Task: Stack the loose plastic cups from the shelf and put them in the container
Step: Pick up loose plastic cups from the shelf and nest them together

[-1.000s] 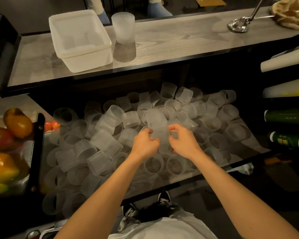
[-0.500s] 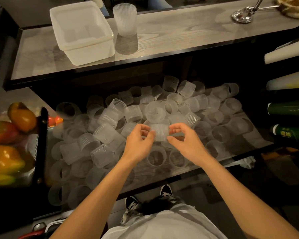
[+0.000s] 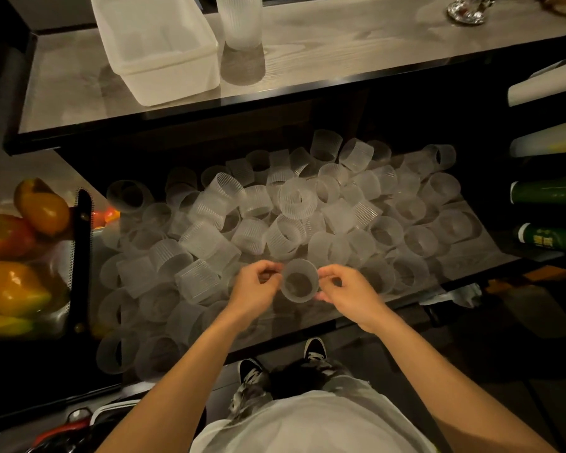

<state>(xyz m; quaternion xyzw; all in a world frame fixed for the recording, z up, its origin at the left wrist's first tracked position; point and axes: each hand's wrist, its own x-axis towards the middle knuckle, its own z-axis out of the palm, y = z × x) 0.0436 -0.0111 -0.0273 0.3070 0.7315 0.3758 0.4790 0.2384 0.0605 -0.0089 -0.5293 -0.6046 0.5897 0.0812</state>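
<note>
A heap of loose ribbed translucent plastic cups (image 3: 275, 217) covers the lower shelf (image 3: 490, 253). Over the shelf's front edge I hold one cup (image 3: 299, 280) with its mouth facing me. My left hand (image 3: 257, 289) pinches its left rim and my right hand (image 3: 348, 291) pinches its right rim. On the counter above, a white rectangular container (image 3: 164, 50) stands at the left, with nothing visible inside it. Right beside it stands an upright stack of cups (image 3: 241, 19).
A bin of orange and red fruit (image 3: 17, 243) sits at the left behind a black strap (image 3: 80, 256). Green bottles (image 3: 549, 192) and rolls lie at the right. A metal object (image 3: 468, 9) rests on the counter's far right. My shoes (image 3: 314, 349) show below the shelf.
Both hands have drawn back from the heap toward me, lifting one cup clear. The cup has turned so that its mouth faces me.
</note>
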